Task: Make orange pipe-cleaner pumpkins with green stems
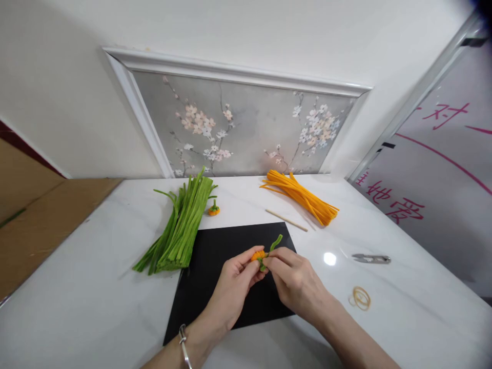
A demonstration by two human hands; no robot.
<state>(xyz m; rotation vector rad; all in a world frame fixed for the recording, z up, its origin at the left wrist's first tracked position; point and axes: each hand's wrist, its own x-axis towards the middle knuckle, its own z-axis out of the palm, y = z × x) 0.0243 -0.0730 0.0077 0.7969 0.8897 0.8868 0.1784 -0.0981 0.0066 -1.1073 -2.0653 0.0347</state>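
Over the black mat (207, 297), my left hand (235, 279) is closed around a small coiled orange pipe-cleaner piece (257, 255), pinched between thumb and fingers. My right hand (294, 274) meets it from the right, its thumb and forefinger pinching a green pipe cleaner (275, 243) at the piece. The green end sticks up past the right fingertips, and another bit of green shows between the two hands. Fingers partly hide where green and orange join. A similar small orange piece with a green stem (214, 209) lies beyond the mat.
A bundle of green pipe cleaners (184, 225) lies at the left, partly over the mat's corner. Orange pipe cleaners (303, 197) and a thin wooden stick (286, 220) lie at the back right. Thread snips (371, 259) and rubber bands (361, 298) are on the right.
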